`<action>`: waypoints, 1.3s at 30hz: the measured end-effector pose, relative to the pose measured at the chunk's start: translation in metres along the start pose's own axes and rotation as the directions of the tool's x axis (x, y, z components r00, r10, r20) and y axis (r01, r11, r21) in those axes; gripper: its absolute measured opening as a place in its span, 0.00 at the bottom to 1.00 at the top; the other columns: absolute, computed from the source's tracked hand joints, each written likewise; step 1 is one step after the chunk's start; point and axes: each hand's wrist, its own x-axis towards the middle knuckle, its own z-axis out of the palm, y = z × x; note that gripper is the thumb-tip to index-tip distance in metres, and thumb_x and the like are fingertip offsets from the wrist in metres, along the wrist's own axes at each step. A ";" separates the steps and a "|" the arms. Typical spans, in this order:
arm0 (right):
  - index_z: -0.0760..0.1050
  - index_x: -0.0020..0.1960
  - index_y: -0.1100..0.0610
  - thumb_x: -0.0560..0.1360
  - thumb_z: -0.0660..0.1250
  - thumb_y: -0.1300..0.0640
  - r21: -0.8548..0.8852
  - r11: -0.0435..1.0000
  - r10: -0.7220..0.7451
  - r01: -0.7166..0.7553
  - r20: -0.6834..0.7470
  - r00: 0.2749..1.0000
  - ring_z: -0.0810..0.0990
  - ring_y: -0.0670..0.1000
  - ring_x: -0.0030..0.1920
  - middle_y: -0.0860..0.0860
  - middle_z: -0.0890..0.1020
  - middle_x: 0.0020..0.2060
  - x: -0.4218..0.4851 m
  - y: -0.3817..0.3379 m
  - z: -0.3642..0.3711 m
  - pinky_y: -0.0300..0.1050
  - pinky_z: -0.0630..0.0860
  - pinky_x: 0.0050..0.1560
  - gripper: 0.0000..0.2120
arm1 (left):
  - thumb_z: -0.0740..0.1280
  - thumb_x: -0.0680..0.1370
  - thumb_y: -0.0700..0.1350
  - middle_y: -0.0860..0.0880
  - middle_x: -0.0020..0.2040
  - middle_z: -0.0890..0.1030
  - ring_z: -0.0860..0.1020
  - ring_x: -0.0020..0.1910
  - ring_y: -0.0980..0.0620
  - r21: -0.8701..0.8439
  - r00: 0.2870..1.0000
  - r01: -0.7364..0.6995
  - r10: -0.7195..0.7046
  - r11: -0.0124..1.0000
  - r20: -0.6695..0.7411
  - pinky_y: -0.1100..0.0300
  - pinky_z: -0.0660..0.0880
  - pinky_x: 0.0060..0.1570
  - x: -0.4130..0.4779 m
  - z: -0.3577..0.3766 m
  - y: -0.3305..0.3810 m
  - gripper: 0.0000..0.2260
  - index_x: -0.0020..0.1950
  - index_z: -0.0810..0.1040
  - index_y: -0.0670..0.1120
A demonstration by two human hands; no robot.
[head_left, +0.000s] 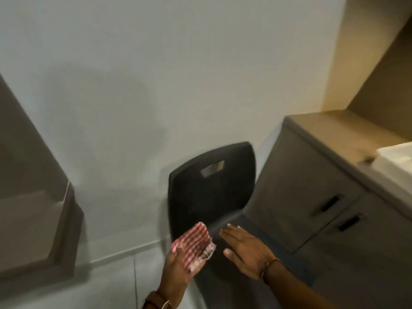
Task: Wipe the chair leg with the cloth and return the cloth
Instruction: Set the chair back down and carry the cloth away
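Note:
A black plastic chair (211, 188) stands against the pale wall, its backrest upright and its seat running toward me. Its legs are hidden from view. My left hand (176, 270) holds a folded red-and-white checked cloth (194, 244) just in front of the seat's left edge. My right hand (245, 248) hovers flat over the seat, fingers spread and empty, a thin bangle on its wrist. The whole frame is blurred by motion.
A grey cabinet (312, 197) with two recessed door handles stands right of the chair, with a white object (396, 157) on its counter. A grey box-like unit (44, 230) juts out at the left. Pale floor lies below the wall.

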 end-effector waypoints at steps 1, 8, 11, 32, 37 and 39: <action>0.55 0.85 0.52 0.84 0.46 0.37 -0.028 0.999 0.032 -0.033 -0.024 0.999 0.51 0.50 0.85 0.50 0.60 0.84 -0.018 0.008 -0.027 0.44 0.38 0.83 0.34 | 0.53 0.90 0.50 0.46 0.75 0.81 0.80 0.74 0.42 0.041 0.998 -0.027 0.025 0.999 0.061 0.41 0.73 0.76 -0.003 0.030 0.020 0.21 0.79 0.75 0.47; 0.55 0.85 0.54 0.85 0.49 0.38 -0.151 0.949 0.232 -0.278 -0.265 0.936 0.48 0.52 0.85 0.50 0.57 0.85 -0.143 0.071 -0.188 0.50 0.40 0.84 0.33 | 0.57 0.87 0.42 0.43 0.80 0.75 0.74 0.80 0.46 0.249 0.902 -0.330 0.226 0.910 0.369 0.46 0.67 0.82 0.010 0.237 0.125 0.23 0.82 0.67 0.38; 0.55 0.85 0.53 0.83 0.46 0.35 -0.132 0.897 0.358 -0.421 -0.339 0.870 0.48 0.53 0.85 0.50 0.57 0.85 -0.210 0.106 -0.230 0.50 0.39 0.82 0.35 | 0.54 0.89 0.37 0.44 0.78 0.77 0.73 0.80 0.46 0.355 0.876 -0.371 0.196 0.858 0.442 0.43 0.65 0.83 0.020 0.324 0.131 0.20 0.81 0.71 0.39; 0.41 0.85 0.51 0.79 0.45 0.28 0.268 0.477 0.878 -0.837 -0.194 0.438 0.44 0.53 0.85 0.50 0.45 0.86 -0.422 0.278 -0.144 0.48 0.36 0.79 0.43 | 0.69 0.81 0.32 0.42 0.84 0.66 0.63 0.84 0.40 0.502 0.502 -0.865 -0.003 0.022 0.865 0.48 0.62 0.84 0.092 0.672 -0.029 0.33 0.84 0.63 0.44; 0.39 0.85 0.49 0.79 0.39 0.26 0.257 0.475 0.875 -0.842 -0.237 0.421 0.43 0.51 0.85 0.48 0.44 0.86 -0.420 0.286 -0.131 0.47 0.34 0.78 0.43 | 0.72 0.80 0.40 0.44 0.89 0.52 0.48 0.88 0.36 0.361 0.439 -0.884 -0.264 -0.298 0.859 0.45 0.53 0.86 0.123 0.694 -0.063 0.42 0.88 0.50 0.45; 0.40 0.85 0.49 0.74 0.32 0.22 0.262 0.480 0.872 -0.837 -0.244 0.424 0.42 0.51 0.85 0.48 0.44 0.86 -0.421 0.286 -0.132 0.47 0.33 0.78 0.47 | 0.70 0.81 0.42 0.44 0.89 0.54 0.49 0.88 0.37 0.269 0.403 -0.888 -0.351 -0.372 0.846 0.44 0.46 0.87 0.131 0.698 -0.071 0.41 0.88 0.51 0.45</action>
